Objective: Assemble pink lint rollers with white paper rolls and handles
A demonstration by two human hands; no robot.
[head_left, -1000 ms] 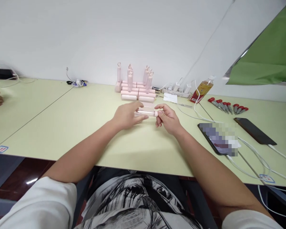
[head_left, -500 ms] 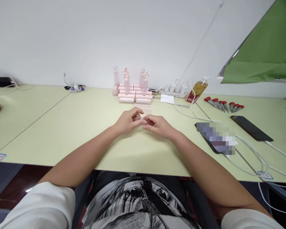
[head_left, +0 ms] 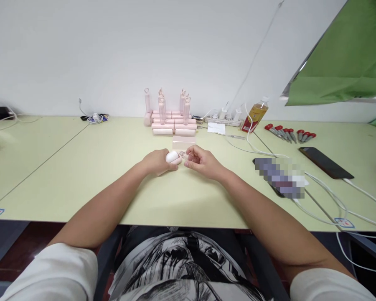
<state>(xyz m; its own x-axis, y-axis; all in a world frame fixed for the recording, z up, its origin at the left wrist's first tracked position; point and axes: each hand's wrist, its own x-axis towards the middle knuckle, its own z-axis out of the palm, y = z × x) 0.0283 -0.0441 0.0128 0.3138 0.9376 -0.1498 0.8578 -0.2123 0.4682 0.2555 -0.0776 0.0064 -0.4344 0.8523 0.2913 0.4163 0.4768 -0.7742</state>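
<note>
Two hands with a pink and white roll (head_left: 173,158) and a little clear thing (head_left: 183,154)

The left hand (head_left: 158,162) is curled tight around the roll, between the front and back edges of the worktop (head_left: 191,200). The right hand (head_left: 203,162) has its fingers pinched on the clear thing, close beside the roll; I can't tell if they touch. A pale pink block (head_left: 184,142) sits just behind, toward the back edge, near pink rolls (head_left: 163,129) and tall tubes (head_left: 162,112) standing up

white wall (head_left: 113,50) behind pale yellow-green table (head_left: 65,179); dark reddish floor (head_left: 28,242)
</note>
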